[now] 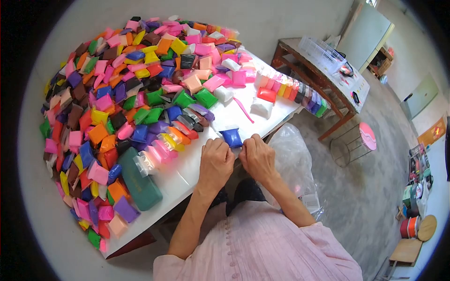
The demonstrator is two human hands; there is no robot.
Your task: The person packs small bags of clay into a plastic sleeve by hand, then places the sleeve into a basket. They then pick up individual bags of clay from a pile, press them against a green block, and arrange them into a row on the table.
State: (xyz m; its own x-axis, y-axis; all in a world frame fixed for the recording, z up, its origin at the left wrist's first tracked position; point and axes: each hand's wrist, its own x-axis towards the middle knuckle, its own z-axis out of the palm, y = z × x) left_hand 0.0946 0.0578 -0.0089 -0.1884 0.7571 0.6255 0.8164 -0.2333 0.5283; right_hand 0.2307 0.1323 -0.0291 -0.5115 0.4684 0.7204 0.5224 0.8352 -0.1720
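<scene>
Table: a white table (206, 154) runs from your lap toward 12 o'clock, its near edge just in front of you.
Heap: a big pile of coloured packets (122, 107) covers the table from 9 o'clock up to 12 – pink, orange, purple, green, brown, all jumbled together.
Plastic bag: a clear bag (293, 157) hangs off the table edge at 3 o'clock of your hands, just beside your right forearm.
Case: a dark green case (140, 180) lies at 8 o'clock of your hands, half under the heap.
Row: a line of packets sorted by colour (293, 89) sits at 1 o'clock, well apart from your hands.
Left hand: your left hand (216, 161) is curled, knuckles up, forearm rising from 6 o'clock – fingertips pinching the blue packet's near edge.
Right hand: your right hand (257, 158) mirrors it, wrist bent inward, fingers gripping the same edge, the two hands nearly touching.
Blue packet: the blue packet (231, 137) lies on the table at 12 o'clock of your hands, held by both.
Pink stick: a thin pink stick (243, 110) lies past it toward 12 o'clock.
</scene>
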